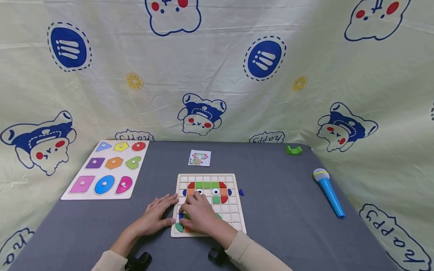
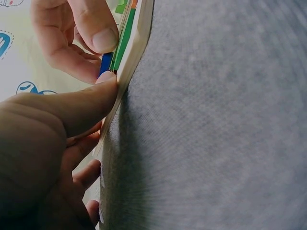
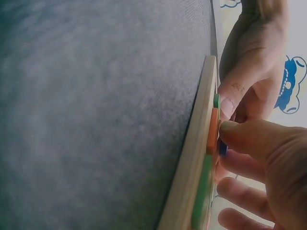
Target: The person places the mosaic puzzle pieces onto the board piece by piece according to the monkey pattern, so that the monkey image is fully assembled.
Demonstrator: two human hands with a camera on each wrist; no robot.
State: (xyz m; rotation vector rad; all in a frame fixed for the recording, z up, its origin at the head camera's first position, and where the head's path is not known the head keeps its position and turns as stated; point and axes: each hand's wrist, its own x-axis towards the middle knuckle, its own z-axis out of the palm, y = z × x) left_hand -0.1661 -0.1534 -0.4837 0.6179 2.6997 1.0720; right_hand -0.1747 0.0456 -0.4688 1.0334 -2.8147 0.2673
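Observation:
A pale wooden grid board (image 1: 239, 218) lies on the grey table with coloured pieces set in it. My right hand (image 1: 200, 214) is over its lower left part, pinching a small blue piece (image 2: 105, 63) between thumb and finger. The blue piece stands at the board's surface, beside a green rounded piece (image 1: 179, 227) and an orange piece (image 3: 212, 130). Along the board's left edge rests my left hand (image 1: 154, 216), its thumb touching the rim and its fingers stretched forward. Red, green and orange pieces with two eye pieces (image 1: 216, 192) fill the upper rows. My right hand covers some lower pieces.
A small printed card (image 1: 199, 158) lies behind the board. To the left is a white shape puzzle (image 1: 116, 173) with knobbed pieces. A dark blue piece (image 1: 241, 192) lies right of the board. Farther right are a toy microphone (image 1: 330, 195) and a green block (image 1: 294, 151).

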